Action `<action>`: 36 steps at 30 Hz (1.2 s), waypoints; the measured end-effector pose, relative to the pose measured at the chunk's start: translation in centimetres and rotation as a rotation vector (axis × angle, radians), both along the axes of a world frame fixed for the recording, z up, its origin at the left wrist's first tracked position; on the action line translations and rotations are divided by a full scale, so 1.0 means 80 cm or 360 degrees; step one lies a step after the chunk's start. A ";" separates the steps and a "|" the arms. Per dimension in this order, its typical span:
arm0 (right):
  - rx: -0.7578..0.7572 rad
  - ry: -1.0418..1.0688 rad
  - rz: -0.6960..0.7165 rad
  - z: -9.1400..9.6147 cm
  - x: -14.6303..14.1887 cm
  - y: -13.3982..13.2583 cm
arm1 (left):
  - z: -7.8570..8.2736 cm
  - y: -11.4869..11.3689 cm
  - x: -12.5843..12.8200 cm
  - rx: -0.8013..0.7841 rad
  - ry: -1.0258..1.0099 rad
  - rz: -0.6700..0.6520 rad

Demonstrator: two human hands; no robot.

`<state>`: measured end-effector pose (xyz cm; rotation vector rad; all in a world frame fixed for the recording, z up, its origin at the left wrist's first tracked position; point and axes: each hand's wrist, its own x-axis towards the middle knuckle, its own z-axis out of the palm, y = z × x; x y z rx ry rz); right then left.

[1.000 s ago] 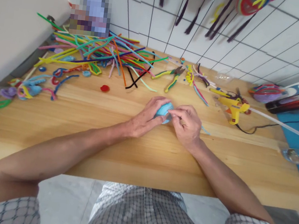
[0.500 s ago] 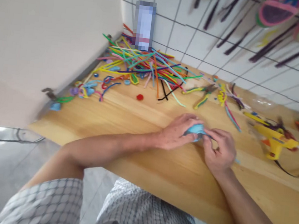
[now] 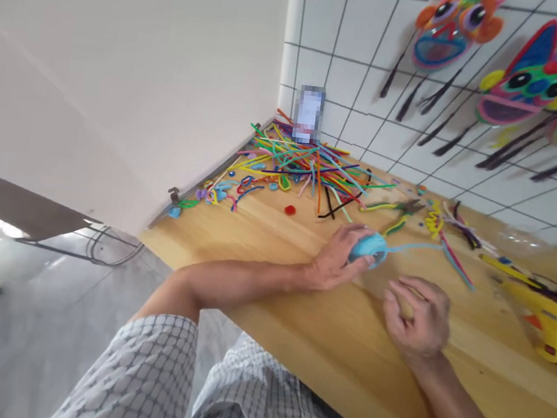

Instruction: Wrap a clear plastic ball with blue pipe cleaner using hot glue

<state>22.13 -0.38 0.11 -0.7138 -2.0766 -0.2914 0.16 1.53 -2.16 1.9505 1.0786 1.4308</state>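
Observation:
My left hand (image 3: 336, 259) is wrapped round a rounded piece covered in coiled light-blue pipe cleaner (image 3: 371, 245), with a see-through part along its lower edge. From its right side a loose tail of blue pipe cleaner (image 3: 418, 246) runs out over the wood. Below that tail, and apart from the piece, hovers my right hand (image 3: 419, 319). Its fingers are loosely bent, slightly blurred, and nothing shows between thumb and forefinger. Pliers with yellow-green handles (image 3: 398, 216) lie beyond the hands.
A pile of coloured pipe cleaners (image 3: 308, 162) fills the far corner below a blurred-out phone (image 3: 308, 115). A red disc (image 3: 290, 209) lies left of my hands, a yellow glue gun (image 3: 554, 324) to the right. Colourful masks (image 3: 528, 90) hang on the tiled wall.
My right hand has let go of the blue pipe cleaner and moved down, away from the piece. My left hand keeps its hold. The view has shifted, showing more of the wall masks.

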 end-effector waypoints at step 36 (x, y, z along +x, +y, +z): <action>-0.0972 0.0177 -0.1214 -0.001 0.272 0.072 | 0.042 -0.018 0.008 -0.0301 0.0174 0.0216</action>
